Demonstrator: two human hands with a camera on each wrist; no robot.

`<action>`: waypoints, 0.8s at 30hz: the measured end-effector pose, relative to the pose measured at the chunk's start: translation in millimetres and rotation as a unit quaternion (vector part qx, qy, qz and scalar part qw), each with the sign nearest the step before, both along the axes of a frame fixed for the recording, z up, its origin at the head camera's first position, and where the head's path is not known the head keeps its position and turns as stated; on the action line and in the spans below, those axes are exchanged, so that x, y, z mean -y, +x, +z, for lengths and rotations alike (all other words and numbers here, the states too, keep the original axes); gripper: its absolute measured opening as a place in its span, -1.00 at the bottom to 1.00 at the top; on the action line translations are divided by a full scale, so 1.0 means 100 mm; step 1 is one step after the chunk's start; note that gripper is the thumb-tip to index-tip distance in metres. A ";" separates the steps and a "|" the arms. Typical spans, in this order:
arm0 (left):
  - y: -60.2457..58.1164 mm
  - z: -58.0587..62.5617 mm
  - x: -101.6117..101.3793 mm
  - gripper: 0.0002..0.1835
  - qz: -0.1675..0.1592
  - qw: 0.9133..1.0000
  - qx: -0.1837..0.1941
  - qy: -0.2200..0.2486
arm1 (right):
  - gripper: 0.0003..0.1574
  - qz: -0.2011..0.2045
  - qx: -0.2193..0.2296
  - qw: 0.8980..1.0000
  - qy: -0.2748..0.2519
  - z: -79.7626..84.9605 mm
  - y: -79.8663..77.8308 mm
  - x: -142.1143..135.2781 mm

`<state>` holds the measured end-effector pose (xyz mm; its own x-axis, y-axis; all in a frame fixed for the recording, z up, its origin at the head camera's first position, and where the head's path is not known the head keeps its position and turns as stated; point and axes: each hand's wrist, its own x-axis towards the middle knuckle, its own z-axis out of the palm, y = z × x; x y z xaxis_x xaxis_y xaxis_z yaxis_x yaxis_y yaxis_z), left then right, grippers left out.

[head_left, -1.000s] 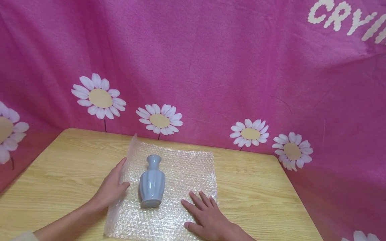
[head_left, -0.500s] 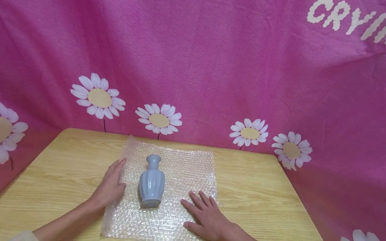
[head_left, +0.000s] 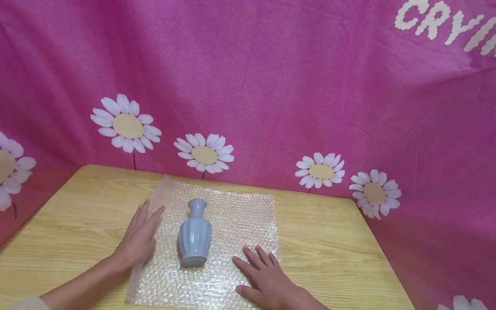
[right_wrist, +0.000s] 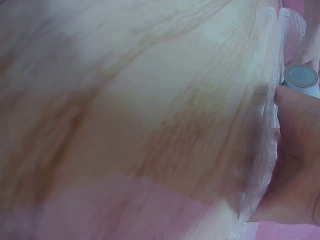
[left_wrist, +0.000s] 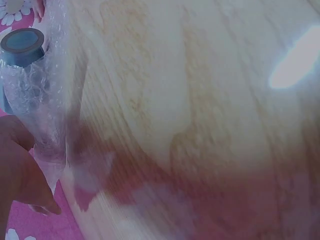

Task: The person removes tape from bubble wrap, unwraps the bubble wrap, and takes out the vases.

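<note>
A glossy pale blue vase [head_left: 195, 239] lies on its side on a sheet of bubble wrap [head_left: 240, 224], its neck pointing away from me and its base towards me. My left hand [head_left: 135, 243] is at the sheet's left edge with the fingers extended, apart from the vase. Spread flat, my right hand [head_left: 267, 280] rests on the right part of the bubble wrap. Both wrist views show the round base of the vase, in the left one [left_wrist: 22, 42] and in the right one [right_wrist: 301, 76].
Under the sheet is a light wood-grain table [head_left: 321, 249] with rounded far corners. A pink cloth [head_left: 252, 86] printed with white daisies and letters hangs behind and at the sides of the table.
The raised left edge of the bubble wrap has come down flatter and further left. My left hand has moved slightly left and its fingers have straightened. The right hand and vase stay put.
</note>
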<state>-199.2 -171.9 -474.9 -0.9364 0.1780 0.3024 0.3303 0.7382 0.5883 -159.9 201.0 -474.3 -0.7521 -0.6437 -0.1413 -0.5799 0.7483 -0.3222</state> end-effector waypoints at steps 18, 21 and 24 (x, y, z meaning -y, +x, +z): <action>-0.02 -0.05 0.02 -0.54 -0.039 0.987 -0.101 -0.116 | -0.17 -0.001 -0.005 1.000 0.001 -0.01 0.01 0.00; -0.02 -0.06 0.02 -0.57 -0.052 0.981 -0.133 -0.133 | -0.17 0.002 -0.012 1.000 0.001 -0.01 0.01 0.00; -0.02 -0.05 0.03 -0.58 -0.059 0.979 -0.137 -0.138 | -0.17 0.003 -0.014 1.000 0.002 -0.01 0.01 0.00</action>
